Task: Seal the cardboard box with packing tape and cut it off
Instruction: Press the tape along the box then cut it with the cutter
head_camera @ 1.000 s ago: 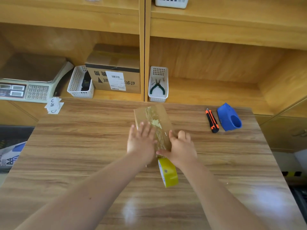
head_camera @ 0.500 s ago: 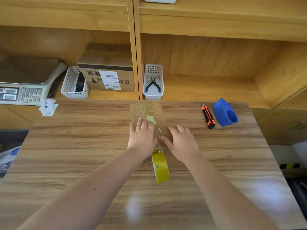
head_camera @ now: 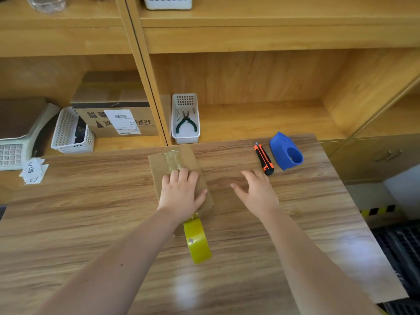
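A small flat cardboard box (head_camera: pixel 159 161) lies on the wooden table (head_camera: pixel 91 201), with clear tape (head_camera: pixel 173 159) running along its top. My left hand (head_camera: pixel 181 194) lies flat on the box, fingers spread, pressing down. A yellow tape roll (head_camera: pixel 197 239) stands on edge at the box's near end, still joined to the tape strip. My right hand (head_camera: pixel 255 192) hovers open over the table to the right of the box, fingers pointing toward an orange and black utility knife (head_camera: pixel 263 159), a short way from it.
A blue tape dispenser (head_camera: pixel 287 154) sits right of the knife. Behind the table, shelves hold a white basket with pliers (head_camera: pixel 186 120), a labelled carton (head_camera: pixel 116 119), another white basket (head_camera: pixel 70 133) and a scale (head_camera: pixel 13 137). Paper slips (head_camera: pixel 34 171) lie at far left.
My right hand has left the box and moved right toward the utility knife. My left hand stays flat on the box. The camera view has shifted.
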The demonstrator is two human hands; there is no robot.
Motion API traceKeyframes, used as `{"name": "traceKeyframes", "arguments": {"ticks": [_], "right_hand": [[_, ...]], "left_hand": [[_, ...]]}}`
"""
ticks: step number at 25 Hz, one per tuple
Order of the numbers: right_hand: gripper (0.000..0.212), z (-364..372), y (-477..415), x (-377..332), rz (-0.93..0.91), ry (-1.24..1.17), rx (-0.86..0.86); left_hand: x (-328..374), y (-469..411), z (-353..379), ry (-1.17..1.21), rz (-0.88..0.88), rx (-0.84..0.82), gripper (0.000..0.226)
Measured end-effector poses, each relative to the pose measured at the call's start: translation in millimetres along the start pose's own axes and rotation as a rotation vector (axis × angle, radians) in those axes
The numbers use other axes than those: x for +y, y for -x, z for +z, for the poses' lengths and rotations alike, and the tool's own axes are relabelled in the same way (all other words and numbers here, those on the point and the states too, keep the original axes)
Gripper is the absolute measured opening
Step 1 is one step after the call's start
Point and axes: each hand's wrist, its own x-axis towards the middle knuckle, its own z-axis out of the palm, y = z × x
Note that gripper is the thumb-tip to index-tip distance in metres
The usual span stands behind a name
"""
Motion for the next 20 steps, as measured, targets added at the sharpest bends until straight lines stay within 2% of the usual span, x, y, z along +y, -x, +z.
{"name": "traceKeyframes", "arguments": {"ticks": [9, 20], "right_hand": [[0.050, -6, -33, 58, 0.192, -0.252, 0.134], [0.047, 20, -82, 105, 0.349, -0.269, 0.118]], "left_hand": [[-1, -14, 8, 0.175, -0.106, 0.085, 0.060], [8, -50, 16, 0.200, -0.033, 0.135, 0.060]]}}
